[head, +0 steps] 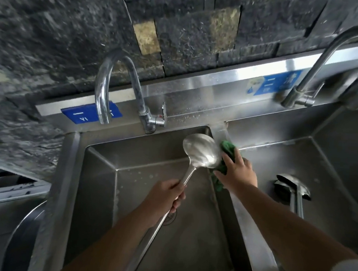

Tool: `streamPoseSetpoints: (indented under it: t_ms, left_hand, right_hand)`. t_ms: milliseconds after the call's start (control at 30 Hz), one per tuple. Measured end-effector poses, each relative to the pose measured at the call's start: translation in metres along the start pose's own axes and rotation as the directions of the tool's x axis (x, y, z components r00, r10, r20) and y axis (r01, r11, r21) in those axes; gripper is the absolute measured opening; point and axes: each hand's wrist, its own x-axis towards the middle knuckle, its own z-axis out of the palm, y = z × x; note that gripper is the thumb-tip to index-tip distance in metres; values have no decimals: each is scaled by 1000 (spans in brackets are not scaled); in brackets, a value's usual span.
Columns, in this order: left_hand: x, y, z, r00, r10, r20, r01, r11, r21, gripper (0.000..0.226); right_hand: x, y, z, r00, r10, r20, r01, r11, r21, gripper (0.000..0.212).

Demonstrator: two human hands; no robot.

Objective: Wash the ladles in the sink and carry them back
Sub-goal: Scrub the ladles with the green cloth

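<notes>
While left hand [165, 194] grips ladle [200, 151], right hand [238, 171] presses green cloth [228, 149]; sign [84, 115] reads "YI".

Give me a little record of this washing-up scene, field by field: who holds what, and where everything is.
left hand: gripping the handle of the ladle, held over the left basin
right hand: pressing a green scouring cloth against the ladle's bowl
second ladle: lying in the right basin, untouched
left tap: no water seen running
right tap: no water seen running
wall: dark stone
</notes>
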Motion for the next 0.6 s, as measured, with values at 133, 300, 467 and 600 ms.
streamPoseSetpoints:
  t_ms: [133,300,467,600]
  left_hand:
    - [-7,0,0,1000,27,-4,-26,999,31,22]
    - [-22,10,-2,999,28,-30,-27,999,32,23]
    - [-39,21,1,998,51,-32,-51,999,-10,21]
    - [-61,31,13,991,131,16,-131,991,20,15]
  right_hand:
    - [5,8,-9,995,73,-74,-57,979,195,43]
    - [-15,21,-48,979,172,-111,-105,886,451,42]
    - [-76,-16,-93,891,283,-354,94,648,756,53]
    - [-108,-60,-113,804,58,-592,397,689,607,56]
